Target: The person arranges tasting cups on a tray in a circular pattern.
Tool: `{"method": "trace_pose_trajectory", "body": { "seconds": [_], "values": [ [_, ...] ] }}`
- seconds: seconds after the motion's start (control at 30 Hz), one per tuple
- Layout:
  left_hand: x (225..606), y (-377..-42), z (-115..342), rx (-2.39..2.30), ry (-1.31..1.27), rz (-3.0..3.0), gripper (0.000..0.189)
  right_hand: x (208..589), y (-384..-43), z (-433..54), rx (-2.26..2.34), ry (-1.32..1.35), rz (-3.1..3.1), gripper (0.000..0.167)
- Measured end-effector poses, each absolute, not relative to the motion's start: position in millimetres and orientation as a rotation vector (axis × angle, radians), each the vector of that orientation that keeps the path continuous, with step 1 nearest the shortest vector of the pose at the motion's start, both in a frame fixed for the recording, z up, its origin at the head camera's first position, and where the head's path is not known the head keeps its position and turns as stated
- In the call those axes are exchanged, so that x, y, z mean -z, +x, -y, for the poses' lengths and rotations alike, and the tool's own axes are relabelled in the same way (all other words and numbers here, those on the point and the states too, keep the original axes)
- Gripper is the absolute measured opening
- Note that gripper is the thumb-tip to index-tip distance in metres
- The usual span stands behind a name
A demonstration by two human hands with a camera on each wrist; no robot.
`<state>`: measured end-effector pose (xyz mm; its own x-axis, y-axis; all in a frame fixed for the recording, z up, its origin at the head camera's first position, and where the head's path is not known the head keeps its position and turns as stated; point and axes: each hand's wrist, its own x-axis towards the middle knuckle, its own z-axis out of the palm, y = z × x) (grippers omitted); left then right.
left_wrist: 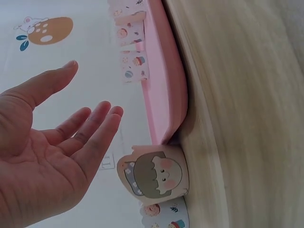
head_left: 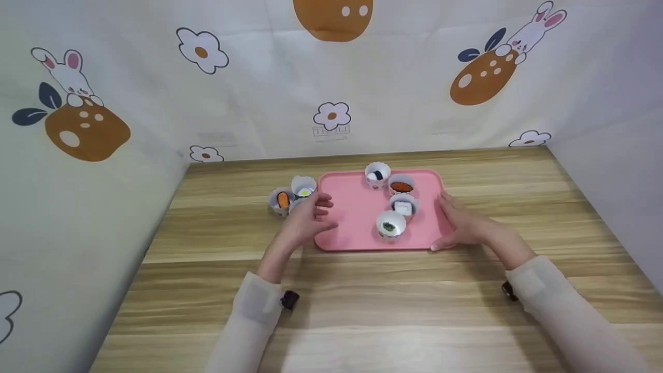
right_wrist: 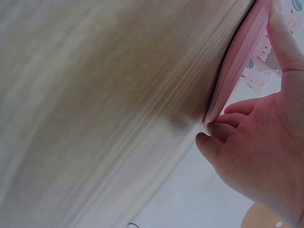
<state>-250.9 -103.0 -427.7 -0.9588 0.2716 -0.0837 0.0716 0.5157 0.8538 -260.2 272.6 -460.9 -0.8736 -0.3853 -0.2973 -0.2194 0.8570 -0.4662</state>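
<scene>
The pink tray [head_left: 352, 202] lies flat on the surface [head_left: 362, 300], likely light and stiff, best lifted by both ends. The right hand [head_left: 463, 225] grips one end; the left hand [head_left: 305, 221], loosely spread, hangs beside small cups [left_wrist: 154, 173], perhaps crushable paper, one partly hidden.

The tray [head_left: 357, 202] is plain pink, and the table [head_left: 388, 300] runs in pale and darker brown wood streaks. The cups [head_left: 391, 236] are white inside; one cup's pale pink outside bears a cartoon figure [left_wrist: 154, 175] with olive-brown hair and pink cheeks. From here I spot an orange piece [head_left: 283, 200], a red-orange piece [head_left: 401, 187] and a white block [head_left: 403, 208]. The cream wall cloth [head_left: 259, 103] shows white-spotted, brown-orange fruits [head_left: 85, 137], dark blue leaves [head_left: 49, 96], white rabbits [head_left: 70, 77] with pink ears, and flowers [head_left: 200, 52] with brown centres.
</scene>
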Motion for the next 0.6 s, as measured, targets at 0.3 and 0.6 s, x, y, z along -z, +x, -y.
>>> {"method": "trace_pose_trajectory", "body": {
  "seconds": [0.3,0.6],
  "values": [
    [424,-257,119,-1.531,0.315,-2.574,0.053,462,-260,-274,0.611,-0.454,-2.649,0.131],
    [425,-264,133,-1.701,0.385,-2.598,0.044,462,-260,-273,0.600,-0.476,-2.660,0.129]
  ]
}}
